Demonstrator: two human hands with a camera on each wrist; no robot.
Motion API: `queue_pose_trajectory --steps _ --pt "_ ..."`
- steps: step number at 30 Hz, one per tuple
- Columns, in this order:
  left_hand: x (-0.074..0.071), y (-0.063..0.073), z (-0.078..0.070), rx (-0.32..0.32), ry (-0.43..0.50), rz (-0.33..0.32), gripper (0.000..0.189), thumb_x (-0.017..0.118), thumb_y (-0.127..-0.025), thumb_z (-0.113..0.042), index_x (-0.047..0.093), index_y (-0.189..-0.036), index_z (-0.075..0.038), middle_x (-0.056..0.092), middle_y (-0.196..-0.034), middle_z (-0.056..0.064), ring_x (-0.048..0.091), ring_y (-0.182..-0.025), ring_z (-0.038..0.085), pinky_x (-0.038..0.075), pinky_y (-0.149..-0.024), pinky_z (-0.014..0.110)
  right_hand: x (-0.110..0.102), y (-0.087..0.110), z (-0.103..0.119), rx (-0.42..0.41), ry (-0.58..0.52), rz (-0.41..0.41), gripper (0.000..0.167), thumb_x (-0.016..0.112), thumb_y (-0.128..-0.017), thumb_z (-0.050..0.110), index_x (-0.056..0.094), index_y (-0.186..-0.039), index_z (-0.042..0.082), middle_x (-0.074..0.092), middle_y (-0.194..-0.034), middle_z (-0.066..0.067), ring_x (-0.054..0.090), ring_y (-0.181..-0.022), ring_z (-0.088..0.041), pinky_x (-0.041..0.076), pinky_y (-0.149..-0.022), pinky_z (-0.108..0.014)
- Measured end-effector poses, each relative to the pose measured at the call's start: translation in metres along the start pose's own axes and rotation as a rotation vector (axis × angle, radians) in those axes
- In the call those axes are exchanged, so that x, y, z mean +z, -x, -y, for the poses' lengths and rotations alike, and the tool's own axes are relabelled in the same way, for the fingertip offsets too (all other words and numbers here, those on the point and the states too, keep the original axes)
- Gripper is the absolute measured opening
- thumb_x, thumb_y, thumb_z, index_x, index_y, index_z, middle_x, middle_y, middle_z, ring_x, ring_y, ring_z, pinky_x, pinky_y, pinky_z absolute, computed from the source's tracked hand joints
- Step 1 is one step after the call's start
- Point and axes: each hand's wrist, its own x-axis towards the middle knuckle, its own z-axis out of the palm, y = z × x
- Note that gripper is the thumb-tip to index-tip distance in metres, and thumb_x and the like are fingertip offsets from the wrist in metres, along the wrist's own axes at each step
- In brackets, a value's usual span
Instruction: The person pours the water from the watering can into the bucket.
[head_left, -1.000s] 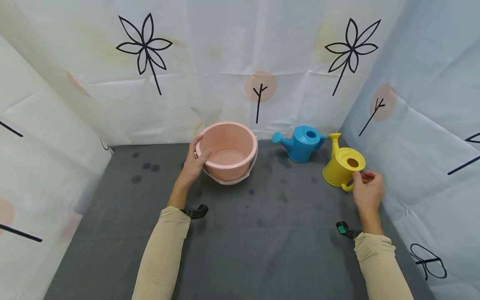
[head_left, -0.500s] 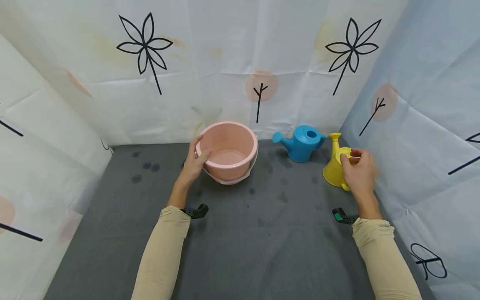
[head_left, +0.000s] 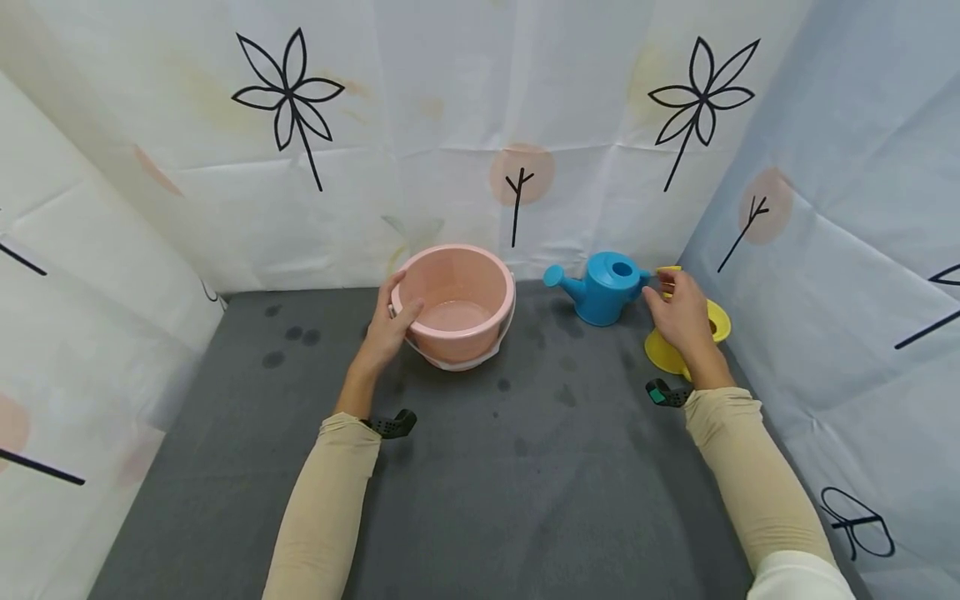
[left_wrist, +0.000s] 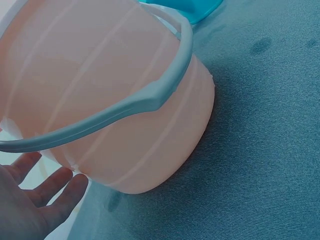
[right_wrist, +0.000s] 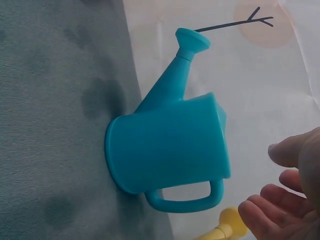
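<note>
My left hand pinches the left rim of a pink bucket, thumb over the inner side and fingers along the outside. The bucket's pale handle hangs down across its front in the left wrist view. My right hand is just right of a blue watering can, near its handle. In the right wrist view its loosely bent fingers are apart from that can and hold nothing. Below and behind this hand stands a yellow watering can, partly covered by it; the tip of its spout shows below the fingers.
A dark grey cloth with darker spots covers the table. Patterned white sheets rise at the back and both sides. The blue can and bucket stand close to the back sheet. Black wrist cameras stick out from both wrists.
My right hand has left the yellow watering can's handle and moved up and left, across that can, to the blue one. My left hand and the bucket have stayed put.
</note>
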Motion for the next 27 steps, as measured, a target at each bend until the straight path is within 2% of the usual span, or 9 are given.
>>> queue_pose_trajectory --steps 11,15,18,22,25,27 --pt "-0.001 -0.001 0.000 0.004 -0.009 0.003 0.072 0.056 -0.102 -0.023 0.018 -0.163 -0.019 0.012 -0.170 0.015 0.018 -0.157 0.032 0.023 -0.126 0.051 0.003 -0.041 0.012 0.012 0.172 0.186 0.060 0.043 -0.105 0.009 0.021 -0.159 -0.005 0.029 -0.162 -0.030 0.038 -0.143 -0.051 0.036 -0.114 -0.064" --pt "-0.001 -0.001 0.000 0.008 -0.005 0.006 0.071 0.056 -0.103 -0.021 0.018 -0.163 -0.017 0.010 -0.171 0.017 0.017 -0.157 0.033 0.022 -0.126 0.051 0.005 -0.047 0.015 0.044 0.199 0.230 0.065 0.041 -0.101 0.004 0.016 -0.161 -0.003 0.026 -0.163 -0.031 0.036 -0.142 -0.052 0.036 -0.114 -0.065" --pt "-0.001 -0.001 0.001 0.011 -0.002 0.003 0.070 0.056 -0.103 -0.021 0.019 -0.163 -0.017 0.010 -0.171 0.017 0.015 -0.157 0.033 0.021 -0.127 0.051 0.008 -0.049 0.014 0.052 0.206 0.251 0.066 0.039 -0.099 0.001 0.016 -0.161 -0.004 0.031 -0.160 -0.033 0.044 -0.131 -0.051 0.040 -0.110 -0.063" --pt "-0.002 -0.002 0.002 0.013 0.009 0.002 0.070 0.057 -0.103 -0.020 0.020 -0.162 -0.018 0.009 -0.171 0.017 0.014 -0.158 0.033 0.020 -0.127 0.050 0.012 -0.051 0.012 0.040 0.223 0.277 0.064 0.037 -0.098 0.001 0.019 -0.159 -0.007 0.035 -0.156 -0.035 0.044 -0.117 -0.047 0.042 -0.101 -0.059" --pt "-0.002 -0.002 0.002 0.011 0.013 0.008 0.071 0.056 -0.103 -0.020 0.019 -0.163 -0.018 0.010 -0.171 0.017 0.015 -0.157 0.033 0.022 -0.126 0.051 0.016 -0.051 0.009 0.034 0.237 0.276 0.062 0.037 -0.098 0.001 0.021 -0.158 -0.008 0.036 -0.155 -0.034 0.045 -0.115 -0.046 0.042 -0.097 -0.056" --pt "-0.002 -0.002 0.002 0.009 0.009 0.008 0.071 0.056 -0.103 -0.021 0.018 -0.163 -0.018 0.010 -0.170 0.017 0.016 -0.157 0.034 0.023 -0.125 0.052 0.018 -0.052 0.009 0.018 0.244 0.264 0.062 0.038 -0.097 0.000 0.024 -0.157 -0.009 0.037 -0.153 -0.035 0.044 -0.117 -0.047 0.042 -0.099 -0.057"
